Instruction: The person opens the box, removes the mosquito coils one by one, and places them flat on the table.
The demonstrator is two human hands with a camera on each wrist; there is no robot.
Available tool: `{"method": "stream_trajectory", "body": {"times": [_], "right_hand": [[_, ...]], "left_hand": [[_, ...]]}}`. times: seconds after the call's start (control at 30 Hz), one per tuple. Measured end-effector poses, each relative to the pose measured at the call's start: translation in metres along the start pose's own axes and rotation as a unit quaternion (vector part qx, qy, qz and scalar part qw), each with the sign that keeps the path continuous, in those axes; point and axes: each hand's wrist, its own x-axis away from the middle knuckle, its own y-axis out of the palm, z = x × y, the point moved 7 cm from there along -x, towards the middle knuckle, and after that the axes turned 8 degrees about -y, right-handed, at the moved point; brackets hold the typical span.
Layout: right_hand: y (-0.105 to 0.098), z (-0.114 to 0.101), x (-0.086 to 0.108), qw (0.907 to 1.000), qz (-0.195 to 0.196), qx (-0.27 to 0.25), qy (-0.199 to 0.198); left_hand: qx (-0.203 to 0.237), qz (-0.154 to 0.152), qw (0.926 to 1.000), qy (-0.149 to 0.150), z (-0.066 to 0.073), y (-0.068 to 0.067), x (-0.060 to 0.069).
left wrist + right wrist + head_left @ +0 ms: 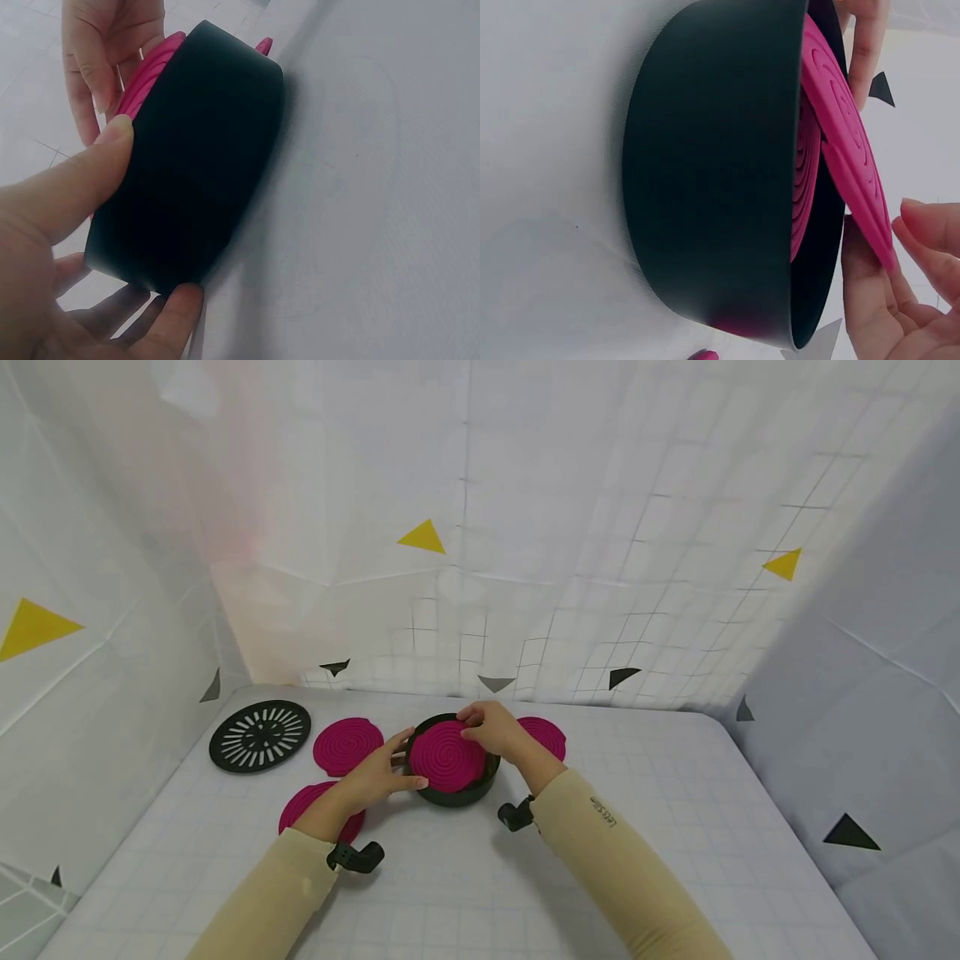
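Observation:
A dark round bowl-like holder (459, 797) stands on the table, its tall smooth side filling much of both wrist views. My left hand (375, 777) grips it from the left; in the left wrist view the thumb (116, 135) lies at the rim and the fingers reach around the side. At the far right of the rim, my right hand (491, 727) pinches the edge of a magenta spiral-ridged coaster (448, 758). This coaster leans tilted across the opening. The right wrist view shows another magenta coaster (805, 180) inside the holder.
More magenta coasters lie around: one (348, 747) left of the holder, one (306, 802) partly under the left forearm, one (547, 735) behind the right wrist. A black slotted oval disc (261, 735) lies at the far left. White sheeting (525, 527) encloses the table.

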Motion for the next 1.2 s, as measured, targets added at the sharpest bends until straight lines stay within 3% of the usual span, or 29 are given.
{"method": "stream_trajectory", "body": {"times": [0.43, 0.83, 1.2], "right_hand": [[-0.003, 0.001, 0.001, 0.9991, -0.004, -0.040, 0.017], [-0.002, 0.003, 0.005, 0.9927, -0.047, -0.098, 0.052], [-0.005, -0.004, 0.012, 0.9923, -0.058, -0.107, 0.021]], "left_hand": [[0.000, 0.002, 1.0000, 0.000, 0.000, 0.001, 0.000], [0.010, -0.005, 0.9999, 0.004, 0.000, 0.001, 0.001], [0.005, -0.002, 1.0000, 0.007, 0.000, 0.001, 0.000]]}}
